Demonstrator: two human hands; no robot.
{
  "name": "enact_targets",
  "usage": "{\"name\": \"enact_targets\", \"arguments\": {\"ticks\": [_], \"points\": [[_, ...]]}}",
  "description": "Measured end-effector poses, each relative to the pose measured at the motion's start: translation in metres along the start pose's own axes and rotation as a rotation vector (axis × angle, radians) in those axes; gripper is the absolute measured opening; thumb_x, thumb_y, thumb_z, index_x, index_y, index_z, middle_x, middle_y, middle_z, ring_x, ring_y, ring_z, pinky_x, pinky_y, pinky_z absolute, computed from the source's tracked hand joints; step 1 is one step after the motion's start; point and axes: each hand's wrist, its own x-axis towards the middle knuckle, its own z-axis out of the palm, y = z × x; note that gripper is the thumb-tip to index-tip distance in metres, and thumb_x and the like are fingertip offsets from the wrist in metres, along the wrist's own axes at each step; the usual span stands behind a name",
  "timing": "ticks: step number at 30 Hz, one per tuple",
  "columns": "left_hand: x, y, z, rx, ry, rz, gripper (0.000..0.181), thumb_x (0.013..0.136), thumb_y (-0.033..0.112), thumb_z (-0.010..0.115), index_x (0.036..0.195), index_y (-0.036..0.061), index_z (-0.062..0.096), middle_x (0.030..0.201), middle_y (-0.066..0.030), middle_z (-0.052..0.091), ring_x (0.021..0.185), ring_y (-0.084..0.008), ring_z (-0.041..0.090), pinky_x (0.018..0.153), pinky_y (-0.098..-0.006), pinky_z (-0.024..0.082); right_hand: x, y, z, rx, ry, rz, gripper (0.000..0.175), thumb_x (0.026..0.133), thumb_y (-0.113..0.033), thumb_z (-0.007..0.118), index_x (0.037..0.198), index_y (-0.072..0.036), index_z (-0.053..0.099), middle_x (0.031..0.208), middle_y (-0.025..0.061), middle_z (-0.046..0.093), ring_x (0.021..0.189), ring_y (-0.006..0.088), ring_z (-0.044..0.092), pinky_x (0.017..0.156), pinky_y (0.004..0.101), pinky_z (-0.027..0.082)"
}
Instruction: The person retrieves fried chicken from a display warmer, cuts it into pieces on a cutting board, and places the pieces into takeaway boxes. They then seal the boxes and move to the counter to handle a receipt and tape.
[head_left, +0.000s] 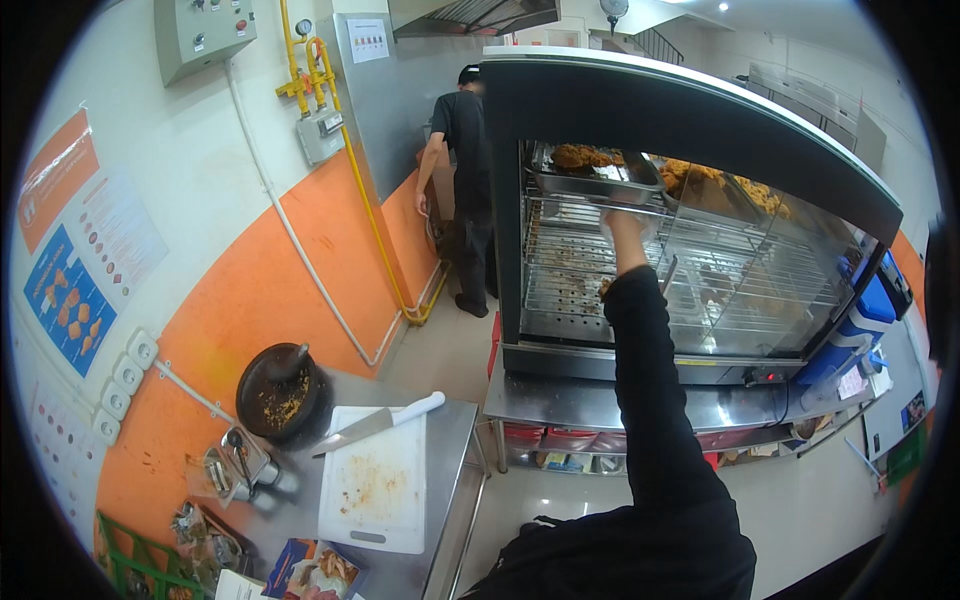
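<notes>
My right hand (628, 225), in a clear plastic glove, reaches through the open front of a heated glass display cabinet (570, 97). It is at the front of the upper wire rack, just below a metal tray (600, 184) with fried chicken (585, 156) in it. Glare and the glove hide the fingers, so a grip cannot be made out. A second tray to the right holds more fried chicken (690, 180). Beneath my forearm, a small brown piece (604, 287) shows on the perforated lower shelf (566, 300). My left hand is out of view.
A sliding glass pane (757, 285) covers the cabinet's right part. At left, a steel table (450, 450) bears a stone mortar (277, 394), a knife (382, 424) on a stained white cutting board (375, 487), and metal containers (240, 465). A co-worker (469, 172) stands beyond, beside the cabinet.
</notes>
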Motion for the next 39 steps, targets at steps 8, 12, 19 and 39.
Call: {"name": "enact_targets", "arguments": {"ticks": [8, 12, 19, 39], "points": [[-0.002, -0.008, -0.017, -0.032, -0.021, 0.047, 0.020, 0.089, -0.003, 0.047, 0.109, -0.0006, 0.050, 0.109, -0.0154, 0.052, 0.089, -0.0204, 0.052, 0.083, -0.0303, 0.044, -0.167, -0.012, -0.052, 0.543, -0.187, -0.496, 0.046, 0.085, -0.017, 0.057, 0.129, -0.008, 0.046, 0.109, 0.0157, 0.061, 0.101, 0.0288, 0.060, 0.088, 0.0404, 0.047], [-0.011, -0.005, -0.028, 0.078, -0.093, -0.076, 0.019, 0.092, 0.003, 0.048, 0.110, -0.0010, 0.050, 0.106, -0.0149, 0.055, 0.088, -0.0209, 0.053, 0.083, -0.0291, 0.043, -0.245, -0.032, -0.025, 1.814, -1.160, -0.130, 0.063, 0.083, -0.023, 0.065, 0.136, -0.006, 0.036, 0.117, 0.0149, 0.054, 0.110, 0.0261, 0.054, 0.094, 0.0379, 0.044], [-0.041, 0.011, -0.057, 0.127, 0.060, -0.133, 0.013, 0.086, -0.003, 0.045, 0.097, 0.0009, 0.051, 0.093, -0.0067, 0.050, 0.076, -0.0144, 0.052, 0.071, -0.0260, 0.043, -0.392, -0.085, 0.020, 1.820, -2.018, 0.137, 0.056, 0.084, -0.031, 0.061, 0.129, -0.002, 0.043, 0.112, 0.0132, 0.057, 0.075, 0.0193, 0.057, 0.061, 0.0272, 0.046], [-0.073, -0.158, -0.363, 0.429, 0.372, -0.577, 0.024, 0.081, 0.002, 0.053, 0.105, 0.0020, 0.054, 0.108, -0.0142, 0.050, 0.093, -0.0263, 0.053, 0.078, -0.0351, 0.044, -0.873, -0.113, -0.138, 1.000, -2.563, -0.607, 0.047, 0.085, -0.021, 0.067, 0.123, -0.003, 0.046, 0.099, 0.0103, 0.063, 0.066, 0.0079, 0.052, 0.057, 0.0225, 0.046]]}}
